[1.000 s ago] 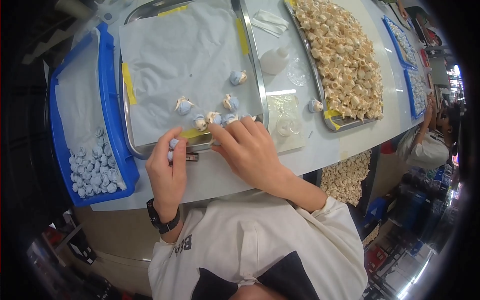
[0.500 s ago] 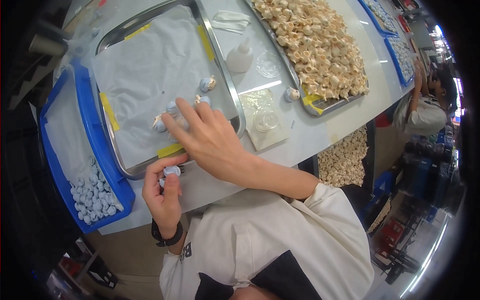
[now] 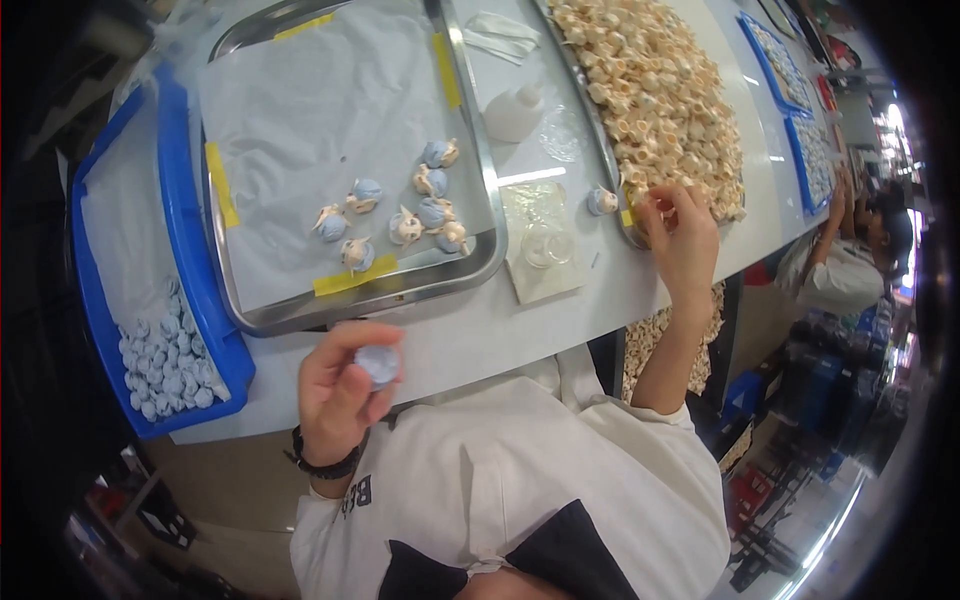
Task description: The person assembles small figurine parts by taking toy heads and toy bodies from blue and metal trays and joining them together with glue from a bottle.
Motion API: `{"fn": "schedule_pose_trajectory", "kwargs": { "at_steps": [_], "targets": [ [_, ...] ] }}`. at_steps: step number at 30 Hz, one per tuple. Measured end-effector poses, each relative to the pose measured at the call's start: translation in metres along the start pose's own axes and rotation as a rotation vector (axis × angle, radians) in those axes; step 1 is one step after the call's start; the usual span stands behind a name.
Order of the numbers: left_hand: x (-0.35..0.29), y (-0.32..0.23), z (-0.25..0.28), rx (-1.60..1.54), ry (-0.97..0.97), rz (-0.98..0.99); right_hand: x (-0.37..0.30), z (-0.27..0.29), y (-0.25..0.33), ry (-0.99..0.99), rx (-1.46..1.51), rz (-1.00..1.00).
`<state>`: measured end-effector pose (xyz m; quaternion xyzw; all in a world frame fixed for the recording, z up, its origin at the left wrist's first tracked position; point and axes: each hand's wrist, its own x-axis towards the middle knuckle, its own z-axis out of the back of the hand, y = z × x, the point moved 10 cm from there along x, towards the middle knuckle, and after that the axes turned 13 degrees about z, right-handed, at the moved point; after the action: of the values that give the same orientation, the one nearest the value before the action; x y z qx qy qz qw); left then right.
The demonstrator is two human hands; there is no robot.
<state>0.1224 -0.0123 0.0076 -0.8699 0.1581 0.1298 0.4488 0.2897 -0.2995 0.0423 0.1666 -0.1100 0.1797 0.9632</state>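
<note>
My left hand (image 3: 340, 395) is closed round a light blue rounded piece (image 3: 377, 366), just off the table's near edge. At the near corner of a tray heaped with cream-coloured hollow pieces (image 3: 660, 90), my right hand (image 3: 685, 240) has its fingertips pinched together. What they hold, if anything, is hidden. Several small cream-and-blue figures (image 3: 405, 228) lie on the paper-lined metal tray (image 3: 485, 262) to the left. One more blue-and-cream figure (image 3: 602, 200) sits on the table, left of my right hand.
On the far left a blue bin (image 3: 205, 300) holds many light blue pieces (image 3: 165, 365). Between the metal trays stand a white squeeze bottle (image 3: 514, 114) and a small clear jar (image 3: 547, 246) on a flat pad. A folded white cloth (image 3: 502, 37) lies farther back. Another person (image 3: 845, 235) works at right.
My right hand has left the figures on the paper-lined tray and moved right to the heaped tray. My left hand still holds the light blue piece, turned a little.
</note>
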Motion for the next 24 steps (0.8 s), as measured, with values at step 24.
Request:
{"fn": "schedule_pose_trajectory", "kwargs": {
  "at_steps": [24],
  "targets": [
    [0.02,0.029,-0.032,0.461,0.031,0.061,-0.049,-0.006,0.19,0.132,0.799,0.668]
  ]
}}
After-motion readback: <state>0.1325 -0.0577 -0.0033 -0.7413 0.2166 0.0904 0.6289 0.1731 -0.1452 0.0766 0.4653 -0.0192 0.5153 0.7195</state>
